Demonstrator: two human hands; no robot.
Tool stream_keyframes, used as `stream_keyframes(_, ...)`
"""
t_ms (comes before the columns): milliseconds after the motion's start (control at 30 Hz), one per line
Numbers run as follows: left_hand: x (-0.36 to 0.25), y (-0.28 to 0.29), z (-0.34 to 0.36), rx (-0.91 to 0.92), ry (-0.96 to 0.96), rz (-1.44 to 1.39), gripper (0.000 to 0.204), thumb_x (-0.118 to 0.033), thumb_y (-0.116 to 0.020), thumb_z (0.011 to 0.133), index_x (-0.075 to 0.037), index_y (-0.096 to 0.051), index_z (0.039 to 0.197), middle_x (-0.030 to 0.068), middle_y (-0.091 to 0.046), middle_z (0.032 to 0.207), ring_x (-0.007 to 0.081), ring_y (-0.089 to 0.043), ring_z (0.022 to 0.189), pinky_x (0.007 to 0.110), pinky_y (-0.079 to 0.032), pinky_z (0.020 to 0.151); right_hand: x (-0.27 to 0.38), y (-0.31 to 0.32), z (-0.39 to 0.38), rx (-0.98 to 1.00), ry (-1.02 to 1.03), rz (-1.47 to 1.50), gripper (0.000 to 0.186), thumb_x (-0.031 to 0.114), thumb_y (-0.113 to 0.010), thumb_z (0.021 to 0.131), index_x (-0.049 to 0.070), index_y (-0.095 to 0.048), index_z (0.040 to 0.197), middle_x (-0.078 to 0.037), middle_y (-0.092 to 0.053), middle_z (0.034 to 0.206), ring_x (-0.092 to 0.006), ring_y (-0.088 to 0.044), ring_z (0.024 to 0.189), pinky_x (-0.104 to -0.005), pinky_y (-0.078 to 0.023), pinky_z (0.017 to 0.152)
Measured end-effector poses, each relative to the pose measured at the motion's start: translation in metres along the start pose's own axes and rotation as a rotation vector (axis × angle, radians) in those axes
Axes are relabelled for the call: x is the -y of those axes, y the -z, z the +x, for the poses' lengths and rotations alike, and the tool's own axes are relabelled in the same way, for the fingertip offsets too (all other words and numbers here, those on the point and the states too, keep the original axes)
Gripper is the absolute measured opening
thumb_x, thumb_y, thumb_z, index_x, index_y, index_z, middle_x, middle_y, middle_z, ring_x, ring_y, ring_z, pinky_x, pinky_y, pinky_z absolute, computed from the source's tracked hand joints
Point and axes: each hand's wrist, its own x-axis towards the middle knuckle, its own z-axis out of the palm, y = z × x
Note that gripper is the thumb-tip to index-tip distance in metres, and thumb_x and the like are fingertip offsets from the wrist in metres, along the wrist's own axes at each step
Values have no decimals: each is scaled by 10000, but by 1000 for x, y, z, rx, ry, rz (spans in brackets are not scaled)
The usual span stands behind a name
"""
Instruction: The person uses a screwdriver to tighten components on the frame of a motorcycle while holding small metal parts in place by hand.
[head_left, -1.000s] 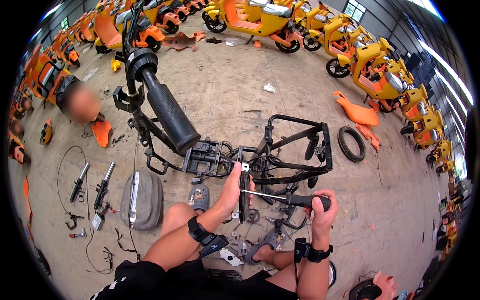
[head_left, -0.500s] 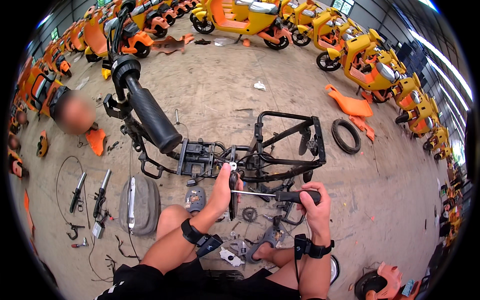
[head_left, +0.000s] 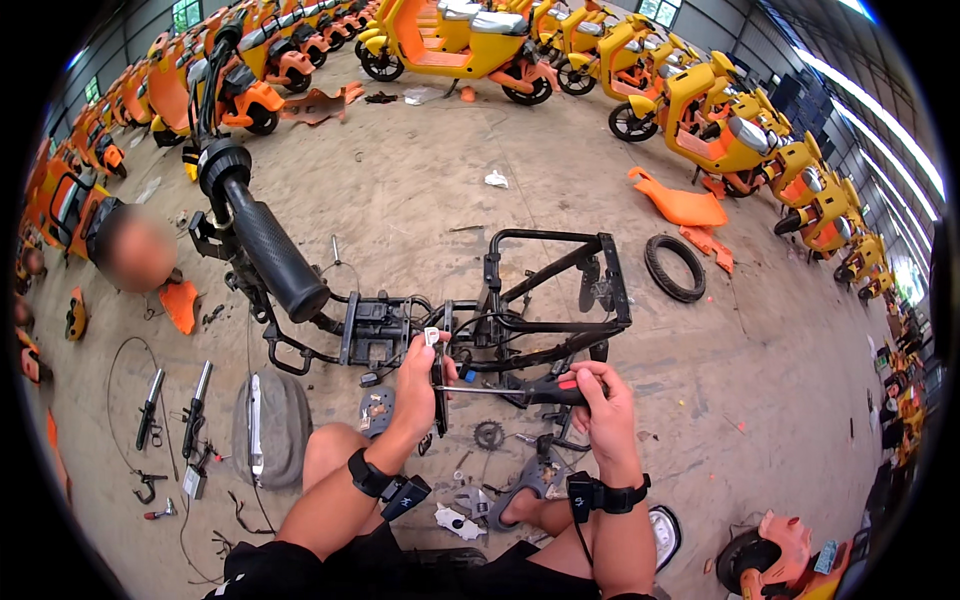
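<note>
A slim, dark part [head_left: 440,398] with a pale metal tab at its top stands on edge near the middle of the frame, held up off the floor [head_left: 770,410]. The left hand [head_left: 414,388] is closed around it, palm along its left side and some fingertips showing past its right; that grip probably braces the part against a sideways push and leaves its right side free.

From the right comes a screwdriver [head_left: 556,393] with a black and red handle, its shaft almost level and its tip at the part's right side; whether it sits in a screw or a seam is too small to tell. The right hand [head_left: 606,405] is wrapped round the end of the handle, thumb along the top, a hold that seems suited to twisting or pressing in line with the shaft.

Just beyond the hands lies a bare black scooter frame [head_left: 560,327], its handlebar grip [head_left: 282,265] rising at centre left. Below the hands, a toothed sprocket [head_left: 489,434] lies near the feet, perhaps for easy reach. At lower left, two metal tubes [head_left: 198,412] lie roughly parallel beside a grey cushion-like piece [head_left: 280,430], as if laid aside. A tyre [head_left: 653,268] and an orange panel [head_left: 685,206] lie at right, likely kept out of the way.
</note>
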Motion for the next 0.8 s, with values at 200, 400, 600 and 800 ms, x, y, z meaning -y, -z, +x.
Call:
stream_keyframes(200, -1, -4, -6, 17, -48, -43, 494, -363, -340, 964, -39, -467, 1314, 66, -562, 791, 126, -529, 622, 263, -474, 556, -3, 8, 0, 51, 17, 45, 233, 100, -622, 936, 13, -594, 1150, -113, -665, 1030, -79, -520, 561, -219, -441, 500)
stream_keyframes(400, -2, -2, -4, -12, -111, -24, 461, -367, -366, 1006, -42, -461, 1318, 62, -568, 810, 117, -532, 629, 250, -477, 541, -7, 12, 2, 136, 57, -12, 264, 68, -610, 919, -6, -583, 1171, -133, -652, 1050, -146, -622, 749, -275, -529, 611)
stream_keyframes(600, -1, -6, -9, 40, -134, 27, 389, -350, -415, 1002, -59, -478, 1253, 59, -581, 824, 106, -535, 615, 236, -467, 532, -1, 10, 2, -22, -45, 83, 221, 166, -607, 958, 28, -627, 1129, -69, -685, 926, -46, -483, 477, -196, -384, 423)
stream_keyframes(800, 3, 0, -6, 15, -16, 2, 366, -324, -416, 1013, -68, -480, 1266, 51, -583, 795, 106, -525, 582, 241, -449, 504, -11, 15, 8, 59, 76, -16, 249, 117, -622, 930, 14, -620, 1156, -82, -660, 1039, -103, -625, 797, -219, -496, 545)
